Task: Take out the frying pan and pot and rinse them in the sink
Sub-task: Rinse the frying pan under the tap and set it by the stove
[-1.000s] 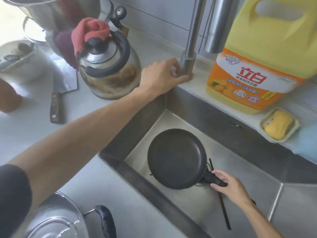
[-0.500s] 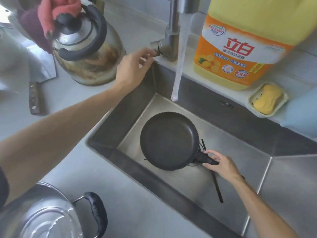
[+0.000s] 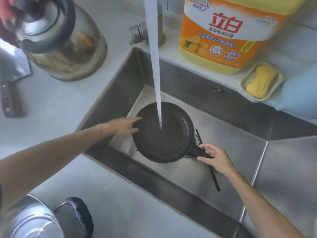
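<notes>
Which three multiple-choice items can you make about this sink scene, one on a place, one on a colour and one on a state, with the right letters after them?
1. Where does the stream of tap water land?
A. In the round black frying pan
B. On the steel kettle
C. On the counter

2. What colour is the soap bar in the small dish?
A. Blue
B. Yellow
C. White

3. What is the right hand doing?
A. Hanging idle
B. Holding the detergent jug
C. Holding the pan's black handle

Answers: 1 A, the stream ends inside the pan. 2 B, the bar is plainly yellow. 3 C, its fingers curl round the handle, while the left hand reaches to the pan's rim.
</notes>
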Demonstrator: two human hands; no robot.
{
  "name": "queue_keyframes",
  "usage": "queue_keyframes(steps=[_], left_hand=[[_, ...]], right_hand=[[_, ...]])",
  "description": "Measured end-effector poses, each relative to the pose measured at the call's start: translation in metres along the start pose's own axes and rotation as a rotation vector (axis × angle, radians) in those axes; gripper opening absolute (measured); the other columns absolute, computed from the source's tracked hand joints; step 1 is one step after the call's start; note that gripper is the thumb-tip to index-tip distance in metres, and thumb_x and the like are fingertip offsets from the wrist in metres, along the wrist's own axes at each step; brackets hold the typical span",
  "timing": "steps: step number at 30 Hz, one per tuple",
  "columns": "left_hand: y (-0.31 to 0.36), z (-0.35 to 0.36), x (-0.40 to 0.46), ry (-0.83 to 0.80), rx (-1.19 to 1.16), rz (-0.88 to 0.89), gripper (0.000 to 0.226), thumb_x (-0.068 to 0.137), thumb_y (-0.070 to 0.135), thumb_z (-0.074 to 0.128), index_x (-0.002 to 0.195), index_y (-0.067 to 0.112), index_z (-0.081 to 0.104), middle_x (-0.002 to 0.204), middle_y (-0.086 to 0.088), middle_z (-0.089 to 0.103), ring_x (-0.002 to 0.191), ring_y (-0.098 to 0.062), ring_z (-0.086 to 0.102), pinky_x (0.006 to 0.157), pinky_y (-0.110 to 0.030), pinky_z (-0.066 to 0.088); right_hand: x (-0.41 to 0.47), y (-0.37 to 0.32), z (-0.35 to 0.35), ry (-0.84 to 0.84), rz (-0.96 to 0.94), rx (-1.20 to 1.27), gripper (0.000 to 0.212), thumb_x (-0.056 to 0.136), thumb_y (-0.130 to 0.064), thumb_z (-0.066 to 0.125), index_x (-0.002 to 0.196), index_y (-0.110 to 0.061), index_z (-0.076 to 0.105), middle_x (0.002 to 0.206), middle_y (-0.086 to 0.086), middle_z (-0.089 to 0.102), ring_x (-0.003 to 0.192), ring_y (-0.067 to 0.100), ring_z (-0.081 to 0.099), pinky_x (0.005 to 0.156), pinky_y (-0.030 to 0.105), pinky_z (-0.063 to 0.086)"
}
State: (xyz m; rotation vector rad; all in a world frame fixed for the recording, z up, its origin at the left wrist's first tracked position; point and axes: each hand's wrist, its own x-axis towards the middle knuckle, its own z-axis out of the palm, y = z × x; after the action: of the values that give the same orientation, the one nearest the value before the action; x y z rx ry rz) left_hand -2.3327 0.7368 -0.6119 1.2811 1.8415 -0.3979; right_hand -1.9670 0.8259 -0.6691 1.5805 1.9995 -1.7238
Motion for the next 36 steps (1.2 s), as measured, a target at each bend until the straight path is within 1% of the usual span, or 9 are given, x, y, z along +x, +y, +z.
queue_keyframes(steps=[4, 9, 12, 16, 20, 25, 29, 32, 36], left_hand=[[-0.002, -0.031, -0.020, 0.155, 0.007, 0.052, 0.040, 0.091, 0.033, 0.049, 0.130, 0.039, 0.049, 0.088, 0.011, 0.057, 0.088, -0.015, 0.052, 0.078, -0.027, 0.038], [-0.002, -0.050, -0.043, 0.129, -0.070, 0.066, 0.032, 0.088, 0.027, 0.051, 0.118, 0.034, 0.060, 0.083, 0.010, 0.059, 0.087, -0.017, 0.054, 0.082, -0.025, 0.038], [-0.006, -0.036, -0.042, 0.049, -0.098, 0.045, 0.035, 0.087, 0.023, 0.055, 0.122, 0.026, 0.055, 0.077, 0.008, 0.055, 0.084, -0.019, 0.052, 0.080, -0.024, 0.038], [-0.004, 0.001, -0.026, 0.036, -0.063, 0.031, 0.049, 0.084, 0.025, 0.061, 0.128, 0.020, 0.040, 0.087, 0.000, 0.059, 0.082, -0.022, 0.054, 0.077, -0.030, 0.044], [0.003, 0.013, -0.021, 0.256, -0.129, 0.038, 0.049, 0.083, 0.030, 0.063, 0.125, 0.022, 0.039, 0.083, 0.002, 0.057, 0.084, -0.027, 0.059, 0.070, -0.031, 0.041], [-0.002, -0.010, -0.040, 0.603, -0.097, 0.174, 0.043, 0.082, 0.025, 0.059, 0.123, 0.025, 0.046, 0.080, 0.001, 0.055, 0.085, -0.030, 0.061, 0.066, -0.034, 0.043], [-0.008, -0.042, -0.074, 0.793, 0.025, 0.346, 0.043, 0.079, 0.026, 0.050, 0.122, 0.024, 0.052, 0.082, -0.001, 0.061, 0.086, -0.027, 0.060, 0.069, -0.039, 0.050], [-0.005, -0.062, -0.095, 0.739, 0.100, 0.320, 0.044, 0.081, 0.030, 0.042, 0.124, 0.027, 0.052, 0.082, 0.002, 0.061, 0.086, -0.028, 0.061, 0.072, -0.039, 0.048], [-0.006, -0.066, -0.099, 0.522, 0.174, 0.134, 0.036, 0.089, 0.029, 0.042, 0.124, 0.032, 0.050, 0.101, -0.002, 0.068, 0.096, -0.031, 0.061, 0.081, -0.040, 0.044]], right_hand=[[-0.009, -0.008, -0.003, -0.075, 0.018, 0.048, 0.037, 0.067, -0.021, 0.082, 0.096, -0.036, 0.066, 0.085, 0.004, 0.075, 0.068, 0.009, 0.066, 0.074, 0.026, 0.049], [-0.017, -0.044, -0.029, -0.219, 0.010, 0.015, 0.036, 0.073, -0.016, 0.077, 0.105, -0.027, 0.064, 0.083, 0.009, 0.072, 0.058, 0.018, 0.048, 0.057, 0.018, 0.041], [-0.022, -0.078, -0.055, -0.232, -0.011, -0.143, 0.050, 0.058, -0.052, 0.079, 0.103, -0.038, 0.063, 0.078, 0.000, 0.073, 0.062, 0.017, 0.057, 0.062, 0.023, 0.041], [-0.031, -0.124, -0.079, -0.066, -0.168, -0.646, 0.042, 0.065, -0.054, 0.074, 0.103, -0.052, 0.057, 0.088, -0.017, 0.071, 0.090, 0.009, 0.065, 0.072, 0.025, 0.042], [-0.056, -0.151, -0.082, 0.165, -0.311, -0.871, 0.041, 0.075, -0.048, 0.070, 0.113, -0.046, 0.057, 0.101, -0.013, 0.071, 0.096, 0.020, 0.066, 0.073, 0.033, 0.047], [-0.067, -0.116, -0.061, 0.386, -0.340, -0.577, 0.041, 0.071, -0.032, 0.078, 0.108, -0.038, 0.063, 0.095, -0.015, 0.072, 0.089, 0.010, 0.066, 0.079, 0.021, 0.045], [-0.056, -0.078, -0.028, 0.197, -0.221, -0.062, 0.045, 0.063, -0.029, 0.082, 0.094, -0.054, 0.061, 0.091, -0.029, 0.069, 0.086, -0.006, 0.063, 0.089, 0.008, 0.042], [-0.047, -0.067, -0.011, 0.035, -0.148, 0.089, 0.045, 0.054, -0.056, 0.078, 0.096, -0.051, 0.062, 0.090, -0.020, 0.073, 0.084, 0.001, 0.065, 0.080, 0.006, 0.046], [-0.036, -0.071, -0.011, -0.124, -0.118, 0.055, 0.041, 0.076, -0.005, 0.071, 0.107, -0.029, 0.060, 0.098, -0.013, 0.070, 0.085, 0.011, 0.060, 0.068, 0.009, 0.048]])
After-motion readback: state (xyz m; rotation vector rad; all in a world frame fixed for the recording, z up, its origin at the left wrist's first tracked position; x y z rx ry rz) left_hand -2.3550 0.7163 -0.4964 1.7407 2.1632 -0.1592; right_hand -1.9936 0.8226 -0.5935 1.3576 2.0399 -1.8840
